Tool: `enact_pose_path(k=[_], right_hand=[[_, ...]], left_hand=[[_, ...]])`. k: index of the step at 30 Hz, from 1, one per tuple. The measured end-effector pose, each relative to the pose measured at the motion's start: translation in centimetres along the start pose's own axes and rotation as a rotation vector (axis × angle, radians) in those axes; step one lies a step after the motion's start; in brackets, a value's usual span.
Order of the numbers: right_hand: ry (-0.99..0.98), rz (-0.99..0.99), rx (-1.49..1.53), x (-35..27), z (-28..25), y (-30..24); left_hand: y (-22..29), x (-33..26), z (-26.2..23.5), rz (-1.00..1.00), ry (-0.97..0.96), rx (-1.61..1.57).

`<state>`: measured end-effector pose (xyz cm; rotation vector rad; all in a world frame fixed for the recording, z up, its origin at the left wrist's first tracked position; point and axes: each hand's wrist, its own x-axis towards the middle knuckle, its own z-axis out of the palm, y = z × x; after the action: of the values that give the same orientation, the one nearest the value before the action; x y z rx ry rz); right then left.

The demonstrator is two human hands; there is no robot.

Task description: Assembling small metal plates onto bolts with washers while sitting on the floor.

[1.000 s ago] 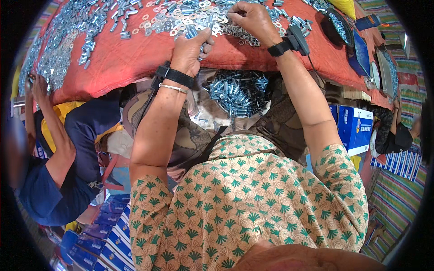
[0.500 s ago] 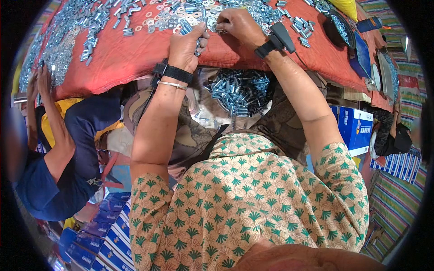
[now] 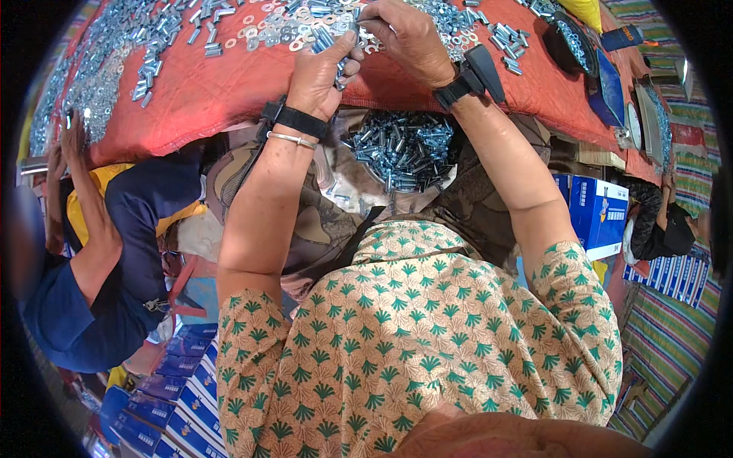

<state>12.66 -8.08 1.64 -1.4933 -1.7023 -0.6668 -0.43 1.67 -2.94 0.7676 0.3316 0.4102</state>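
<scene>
Over the near edge of the red-covered table, my left hand [image 3: 319,80] is closed round several shiny metal sleeves [image 3: 324,38]. One piece stands up between its thumb and forefinger. My right hand [image 3: 412,44] is bent beside it, thumb and fingertips pinched at the top of that piece; what they hold is too small to make out. Flat metal washers [image 3: 269,36] lie scattered just beyond both hands. Between my knees, below the table edge, a heap of metal sleeve pieces [image 3: 401,149] fills a container whose rim is mostly hidden.
Loose sleeves and small parts cover the far and left parts of the red cloth [image 3: 206,91]. A dark bowl of parts [image 3: 571,47] and a blue tray [image 3: 607,90] stand at right. Blue-white boxes [image 3: 599,217] flank me. A co-worker [image 3: 84,298] sits at left, hands at the table.
My right hand has moved from over the washers up and left, its fingertips now at the piece in my left hand. My left hand has shifted slightly right, still gripping the sleeves.
</scene>
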Motion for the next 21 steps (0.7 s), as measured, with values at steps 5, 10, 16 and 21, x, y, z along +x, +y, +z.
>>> enact_pose_path(k=[5,10,16,21], right_hand=[[-0.167,0.313,0.080,-2.1,1.0,2.5],[-0.278,0.303,-0.087,-3.8,1.4,3.1],[-0.241,0.385,-0.162,-4.4,-0.7,3.5],[-0.371,0.333,-0.179,-4.1,-0.3,2.9]], left_hand=[[0.5,0.0,-0.6,0.157,0.140,0.063],[1.1,-0.2,-0.4,0.177,0.140,0.034],[1.5,-0.1,-0.4,0.190,0.122,0.054],[2.0,0.0,-0.1,0.242,0.123,0.077]])
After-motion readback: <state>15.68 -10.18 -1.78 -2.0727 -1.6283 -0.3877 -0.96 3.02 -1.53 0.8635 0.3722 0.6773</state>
